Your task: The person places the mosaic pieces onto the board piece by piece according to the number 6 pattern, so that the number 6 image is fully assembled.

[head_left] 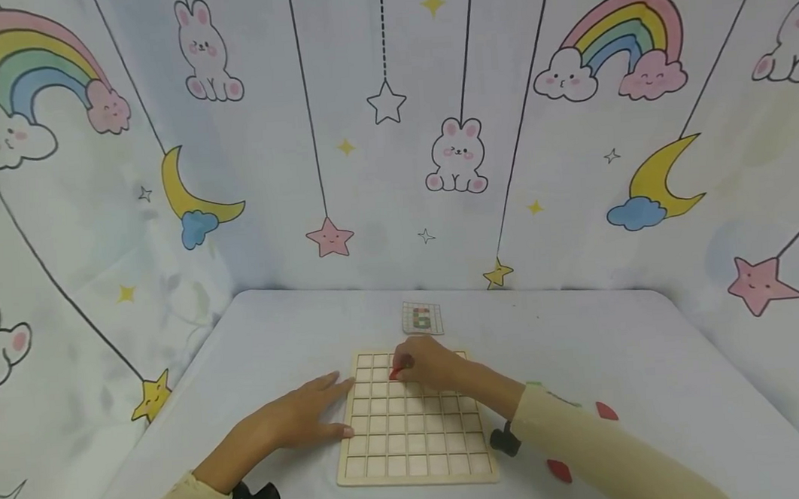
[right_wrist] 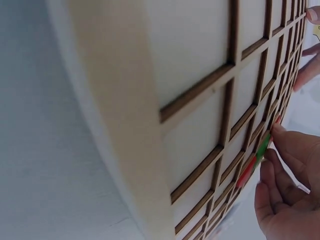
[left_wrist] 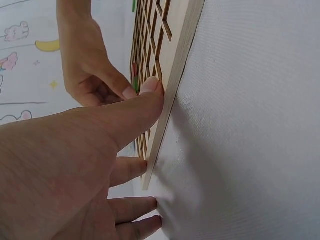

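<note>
A pale wooden grid board (head_left: 378, 465) lies on the white table, divided into rows of square cells. My right hand (head_left: 427, 362) is over its far part, thumb and fingers pinching a small red piece (head_left: 395, 373) at one of the cells. Beside those fingertips in the right wrist view, a green piece (right_wrist: 262, 148) and another red piece (right_wrist: 246, 172) sit in the grid. My left hand (head_left: 306, 414) lies along the board's left side with fingers spread. Its thumb (left_wrist: 145, 97) touches the board's edge in the left wrist view.
Behind the board lies a small card (head_left: 422, 318) with a coloured block figure on a grid. Red leaf-shaped pieces (head_left: 559, 470) lie on the table to the right, near my right sleeve (head_left: 606, 442). A patterned cloth (head_left: 267, 173) hangs behind the table.
</note>
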A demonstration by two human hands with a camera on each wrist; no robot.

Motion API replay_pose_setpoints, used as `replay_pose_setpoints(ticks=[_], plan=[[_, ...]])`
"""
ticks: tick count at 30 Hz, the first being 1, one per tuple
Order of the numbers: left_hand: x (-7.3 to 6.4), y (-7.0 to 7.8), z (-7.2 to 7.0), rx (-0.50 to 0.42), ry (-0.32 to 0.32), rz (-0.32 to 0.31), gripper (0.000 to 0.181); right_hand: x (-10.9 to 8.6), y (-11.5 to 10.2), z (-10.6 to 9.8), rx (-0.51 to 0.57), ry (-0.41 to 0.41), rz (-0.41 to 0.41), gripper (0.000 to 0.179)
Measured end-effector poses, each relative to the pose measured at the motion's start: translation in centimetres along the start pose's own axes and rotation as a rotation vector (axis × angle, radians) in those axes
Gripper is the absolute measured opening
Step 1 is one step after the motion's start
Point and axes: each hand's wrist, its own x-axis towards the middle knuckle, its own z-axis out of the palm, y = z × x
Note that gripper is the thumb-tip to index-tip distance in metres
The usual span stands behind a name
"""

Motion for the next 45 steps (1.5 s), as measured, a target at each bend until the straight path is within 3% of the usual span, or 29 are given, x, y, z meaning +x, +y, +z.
replay_pose_setpoints(ticks=[4,9,15,19,25,31,38,45], plan=[[-0.1,0.0,-0.1,-0.003,0.002,-0.001,0.088,-0.5,0.3,0.1,-0.054,0.019,-0.014,0.008],[-0.2,0.0,0.0,0.001,0.005,0.006,0.087,-2.3,0.9,-0.9,-0.008,0.038,0.036,0.012],[-0.1,0.2,-0.2,0.014,0.009,0.008,0.088,-6.1,2.6,-3.9,0.020,0.143,0.094,0.015],[-0.2,0.3,-0.4,0.015,0.013,0.010,0.088,-8.8,3.9,-5.8,-0.006,0.219,0.184,0.021],[-0.3,0.1,-0.5,-0.005,0.008,0.009,0.088,-12.7,5.9,-8.2,0.061,0.295,0.312,0.033],[-0.4,-0.1,-0.1,-0.012,0.009,-0.002,0.088,-16.0,7.3,-9.0,0.178,0.250,0.418,0.044],[-0.4,0.1,0.0,-0.015,0.007,-0.002,0.088,-18.7,8.8,-8.1,0.271,0.202,0.551,0.049],[-0.3,0.5,-0.2,-0.013,0.008,0.023,0.087,-19.8,9.4,-8.1,0.268,0.156,0.568,0.052]])
